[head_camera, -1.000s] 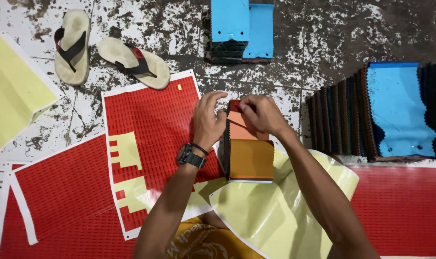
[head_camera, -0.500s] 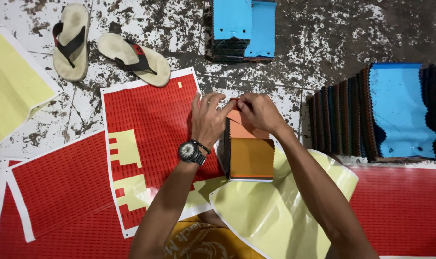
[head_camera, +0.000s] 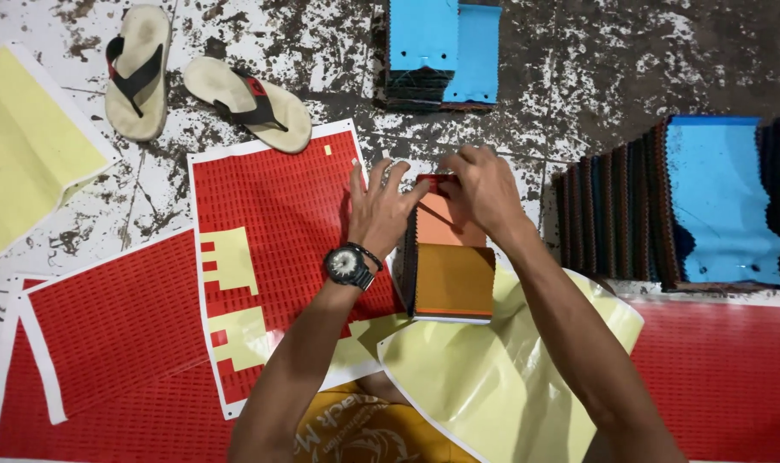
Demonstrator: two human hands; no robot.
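A stack of orange and brown fabric swatches [head_camera: 451, 273] lies on the floor in front of me. My right hand [head_camera: 484, 190] presses a small red sticker [head_camera: 433, 180] onto the stack's far edge. Flat beside the stack, my left hand [head_camera: 379, 208], with a black wristwatch, rests partly on a red sticker sheet [head_camera: 283, 214], its fingertips reaching the sticker too. That sheet has yellow backing [head_camera: 231, 266] showing where stickers are gone.
Two sandals [head_camera: 192, 81] lie at the far left. Blue-topped swatch stacks sit at the top [head_camera: 441, 51] and at the right [head_camera: 716, 201]. More red sheets [head_camera: 107, 343] and yellow backing papers [head_camera: 493, 377] cover the spattered floor.
My left hand has slid left and flattened beside the stack. My right hand stays on the stack's far edge with the red sticker.
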